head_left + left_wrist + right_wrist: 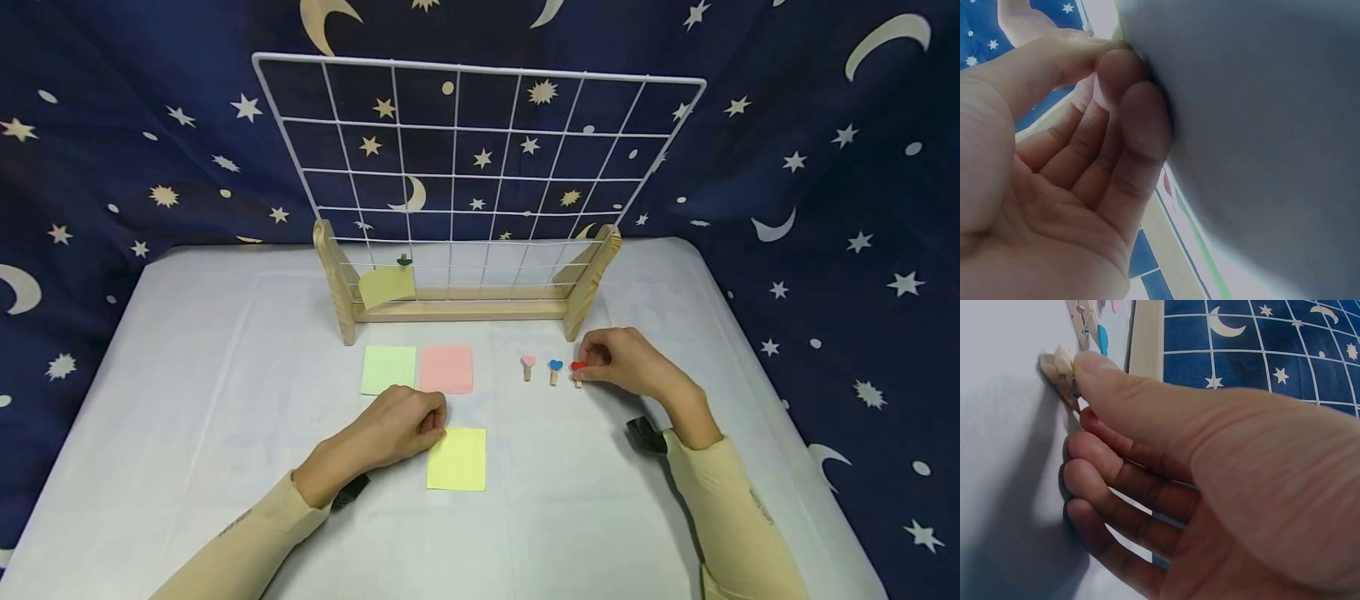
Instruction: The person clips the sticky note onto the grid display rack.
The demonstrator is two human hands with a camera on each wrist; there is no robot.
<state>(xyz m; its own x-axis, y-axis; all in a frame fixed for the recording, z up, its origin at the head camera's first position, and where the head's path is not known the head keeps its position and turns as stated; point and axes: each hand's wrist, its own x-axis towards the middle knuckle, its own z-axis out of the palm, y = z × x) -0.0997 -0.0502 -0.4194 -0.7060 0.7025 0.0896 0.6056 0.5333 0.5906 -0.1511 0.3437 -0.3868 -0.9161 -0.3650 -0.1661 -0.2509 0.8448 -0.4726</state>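
Observation:
In the head view my right hand [626,360] pinches a small wooden clothespin [1060,369] with a red heart [577,365], at the right end of a short row. A blue-heart clothespin [555,372] and a pink-heart clothespin [528,368] lie to its left. My left hand [397,425] has its thumb and curled fingers at the upper left corner of a yellow sticky note [457,460], which lies flat; the fingertips hide that corner. In the left wrist view the thumb [1066,59] meets the index fingertip low over the table.
Green paper [388,370] and pink paper [446,369] lie side by side beyond the left hand. Behind them stands a white wire grid [483,176] on a wooden base [459,311]. A green-topped clip [404,261] holds a yellow-green note [386,286] on the grid.

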